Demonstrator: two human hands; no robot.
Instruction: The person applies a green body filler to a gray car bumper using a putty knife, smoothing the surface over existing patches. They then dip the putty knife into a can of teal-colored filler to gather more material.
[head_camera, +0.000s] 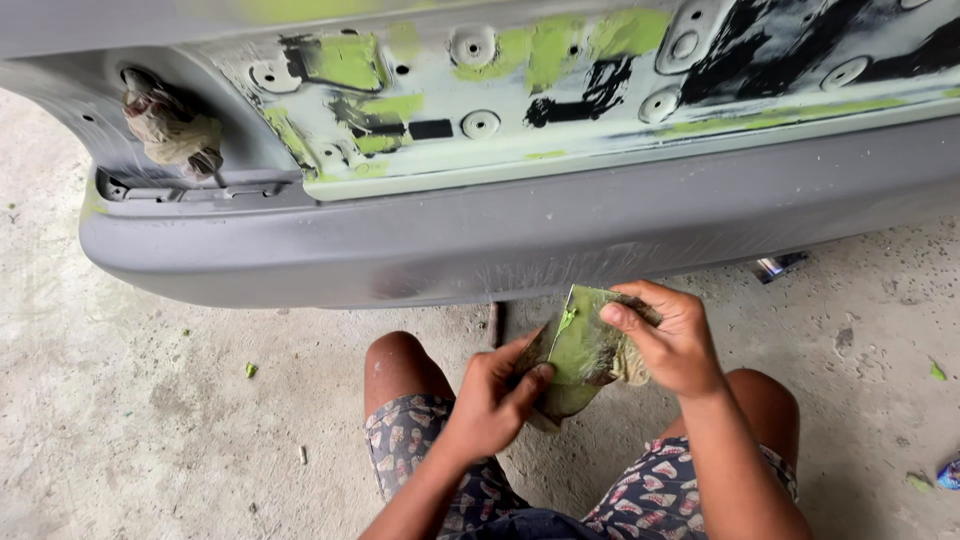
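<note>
Both hands grip 1 green-smeared sheet (580, 350) just below the grey bumper (480, 245): left hand (492, 398) fingers pinch its lower end, right hand (672, 338) fingers its upper edge; long axis tilted, pointing up toward bumper.

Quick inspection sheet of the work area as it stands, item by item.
Surface: bare concrete floor, dusty, stained.
Job's things: green-smeared spreader, held by both hands; grey bumper in front, body panel above with green and black patches.
Clutter: small green flecks, shiny scrap under the bumper.
Grippers: left hand grips the spreader's lower edge; right hand holds its upper edge with a rag.
Cables: taped bundle hanging at the corner opening.
Surroundings: nothing seen beyond the floor.
</note>
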